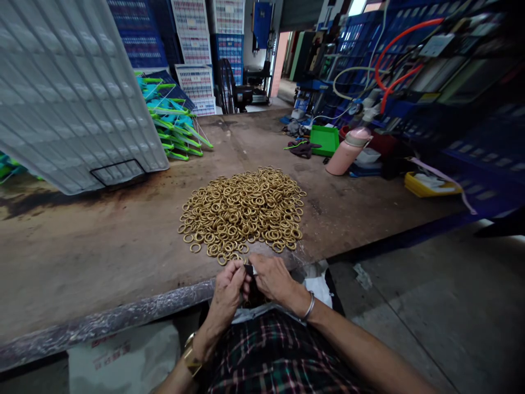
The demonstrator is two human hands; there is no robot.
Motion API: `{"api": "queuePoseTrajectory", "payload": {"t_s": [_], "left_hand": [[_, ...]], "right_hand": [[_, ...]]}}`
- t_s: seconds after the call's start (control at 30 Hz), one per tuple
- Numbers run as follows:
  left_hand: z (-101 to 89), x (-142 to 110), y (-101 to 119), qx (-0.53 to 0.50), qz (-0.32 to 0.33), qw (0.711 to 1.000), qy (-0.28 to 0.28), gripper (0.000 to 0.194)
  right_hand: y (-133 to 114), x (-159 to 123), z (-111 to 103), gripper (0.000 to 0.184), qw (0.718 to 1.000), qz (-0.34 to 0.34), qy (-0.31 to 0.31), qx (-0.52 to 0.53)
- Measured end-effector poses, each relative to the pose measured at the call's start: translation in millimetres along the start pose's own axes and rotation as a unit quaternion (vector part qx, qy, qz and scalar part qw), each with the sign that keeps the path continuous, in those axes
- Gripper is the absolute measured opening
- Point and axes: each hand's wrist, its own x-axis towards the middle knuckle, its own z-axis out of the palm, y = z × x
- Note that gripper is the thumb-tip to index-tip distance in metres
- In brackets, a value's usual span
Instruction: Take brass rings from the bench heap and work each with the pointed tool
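Observation:
A heap of brass-coloured rings [246,205] lies on the brown tabletop [135,241] in front of me. At the table's near edge, my left hand [230,284] pinches a small black piece [248,269] between thumb and fingers. My right hand [275,278] meets it from the other side, its fingers closed at the piece's pale end. What kind of thing the piece is, I cannot make out. Below my hands, over my lap, is a dark hollow with a light rim [262,313]; its contents are hard to see.
A large white ribbed panel [82,93] leans at the left, beside green and turquoise frames [174,120]. Toward the back right are a green tray [325,139], a pink bottle [346,154] and a yellow tray [430,186]. A black fan [232,90] stands behind the table.

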Motion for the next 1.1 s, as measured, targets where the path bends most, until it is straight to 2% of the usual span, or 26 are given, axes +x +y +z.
{"api": "queuePoseTrajectory", "payload": {"t_s": [0.37,0.5,0.57,0.63,0.77,0.9,1.1], "left_hand": [[-0.6,-5,6,0.051,0.009,0.999,0.014,0.031],[0.5,-15,7,0.042,0.013,0.998,-0.042,0.029],[2.3,-19,6,0.01,0.008,0.997,-0.079,0.027],[3.1,-21,3,-0.051,-0.011,0.995,-0.087,0.026],[-0.6,-15,0,-0.156,-0.048,0.986,-0.04,0.029],[-7.4,-11,5,-0.213,-0.071,0.974,0.017,0.028],[-15.9,-4,7,-0.31,-0.121,0.943,0.009,0.023]], "right_hand": [[-3,1,1,0.022,0.999,0.022,-0.022,-0.01],[7,9,0,0.024,0.996,0.067,-0.034,-0.038],[11,14,-2,0.024,0.995,0.084,-0.022,-0.048],[13,19,-2,0.022,0.997,0.073,0.006,-0.04],[7,30,5,0.018,0.996,0.069,0.055,-0.023],[4,38,14,0.019,0.994,0.082,0.052,-0.043],[12,41,15,0.022,0.995,0.067,0.066,-0.005]]}}
